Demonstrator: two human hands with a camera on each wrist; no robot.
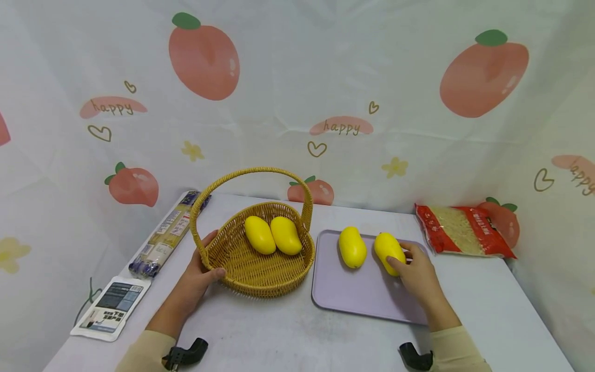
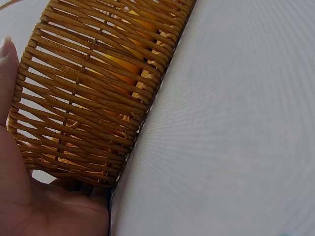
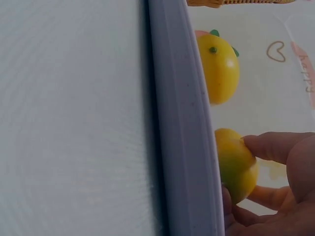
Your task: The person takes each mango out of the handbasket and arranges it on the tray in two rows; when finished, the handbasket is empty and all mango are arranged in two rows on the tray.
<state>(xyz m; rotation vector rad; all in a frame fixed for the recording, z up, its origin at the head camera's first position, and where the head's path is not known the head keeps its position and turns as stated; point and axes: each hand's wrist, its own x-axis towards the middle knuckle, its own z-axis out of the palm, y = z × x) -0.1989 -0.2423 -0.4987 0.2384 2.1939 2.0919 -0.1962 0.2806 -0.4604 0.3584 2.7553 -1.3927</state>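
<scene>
A wicker basket (image 1: pixel 260 276) with a tall arched handle stands on the table, two yellow mangoes (image 1: pixel 273 235) lying inside it. My left hand (image 1: pixel 197 276) grips the basket's left rim, thumb over the edge and fingers behind; the left wrist view shows the woven side (image 2: pixel 88 93) against that hand. To the right lies a lilac tray (image 1: pixel 353 297) bearing two more mangoes. My right hand (image 1: pixel 416 271) holds the right-hand mango (image 1: pixel 387 250) between thumb and fingers, as the right wrist view also shows. Beside it the other mango (image 1: pixel 352 248) lies on the tray, untouched.
At the left lie a long pack of noodles (image 1: pixel 169 230) and a white pouch (image 1: pixel 111 308) with a dark label. A red bag (image 1: pixel 460 230) with a see-through window rests at the back right. A printed cloth (image 1: pixel 279 103) hangs behind the table.
</scene>
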